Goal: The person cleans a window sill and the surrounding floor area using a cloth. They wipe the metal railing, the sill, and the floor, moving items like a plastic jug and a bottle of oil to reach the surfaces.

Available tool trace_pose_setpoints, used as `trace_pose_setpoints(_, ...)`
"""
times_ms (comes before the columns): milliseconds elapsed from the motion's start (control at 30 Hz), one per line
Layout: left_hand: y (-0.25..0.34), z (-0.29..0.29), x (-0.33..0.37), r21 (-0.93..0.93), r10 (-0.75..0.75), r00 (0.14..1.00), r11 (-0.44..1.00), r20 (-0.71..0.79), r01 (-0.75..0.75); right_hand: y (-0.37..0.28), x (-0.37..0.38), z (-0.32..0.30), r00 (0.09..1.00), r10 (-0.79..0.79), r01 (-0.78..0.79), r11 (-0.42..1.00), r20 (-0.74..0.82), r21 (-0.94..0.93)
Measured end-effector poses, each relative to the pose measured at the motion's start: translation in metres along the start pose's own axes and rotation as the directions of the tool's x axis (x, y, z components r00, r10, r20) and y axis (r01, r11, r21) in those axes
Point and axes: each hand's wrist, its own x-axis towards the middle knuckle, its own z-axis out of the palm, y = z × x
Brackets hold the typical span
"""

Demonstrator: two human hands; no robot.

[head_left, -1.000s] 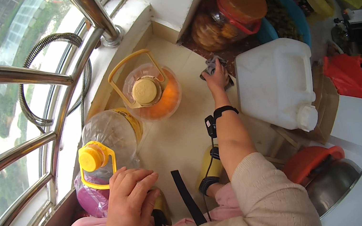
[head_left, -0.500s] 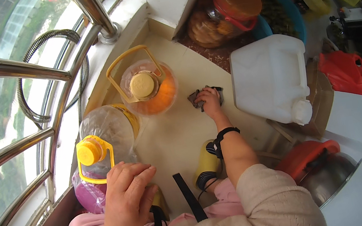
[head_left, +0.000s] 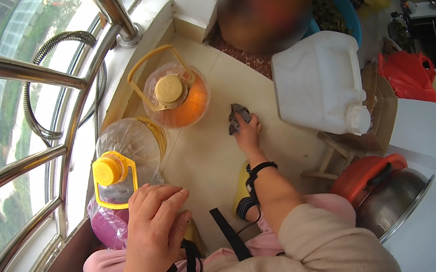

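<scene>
Low over the beige tiled floor (head_left: 198, 157), my right hand (head_left: 249, 132) presses down on a crumpled dark grey rag (head_left: 237, 116), its fingers closed on it. My left hand (head_left: 154, 220) hovers above my knee, fingers loosely stretched and nothing visible in it. Just beyond it stands a large clear plastic jug with a yellow cap (head_left: 108, 170) and a yellow handle. A second jug holding orange stuff (head_left: 190, 109), with a tan cap and raised handle, stands farther off. A white plastic jerrycan (head_left: 312, 90) lies to the right of the rag.
Metal railing (head_left: 15, 75) and a window run along the left, with a coiled hose (head_left: 30, 111) hanging there. A blurred round shape (head_left: 264, 10) covers the far corner near a blue basin (head_left: 343, 3). At right are a red bag (head_left: 409, 76), a cardboard box (head_left: 386, 112), a red basin (head_left: 363, 180) and a metal pot (head_left: 393, 204).
My right hand has slid the rag a little to the left across the floor, and its wrist has turned. My left hand stays nearly in place. The view has shifted slightly.
</scene>
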Motion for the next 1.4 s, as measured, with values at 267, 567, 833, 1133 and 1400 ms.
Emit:
trace_pose_setpoints(267,-0.003,0.005,0.004,0.009,-0.002,1.000,1.000,0.010,0.002,-0.054,0.000,0.049,0.969,0.048,-0.028,0.996,-0.243,0.087)
trace_pose_setpoints(567,-0.005,0.007,0.005,0.024,-0.009,1.000,1.000,-0.005,0.010,0.023,0.040,-0.007,0.955,0.183,-0.256,0.110,0.234,0.960)
trace_pose_setpoints(833,-0.005,0.005,0.007,0.019,-0.005,1.000,1.000,-0.004,0.005,0.040,0.045,-0.021,0.717,0.696,-0.636,0.643,0.020,0.428)
trace_pose_setpoints(1133,-0.006,0.006,0.004,0.036,-0.021,0.999,0.999,0.031,0.020,0.001,0.162,-0.033,0.796,0.605,-0.472,0.600,0.019,0.646)
trace_pose_setpoints(1400,-0.007,0.006,0.008,0.060,-0.046,0.998,0.997,0.052,0.043,-0.087,0.147,-0.038,0.990,-0.081,0.094,0.989,-0.119,0.110)
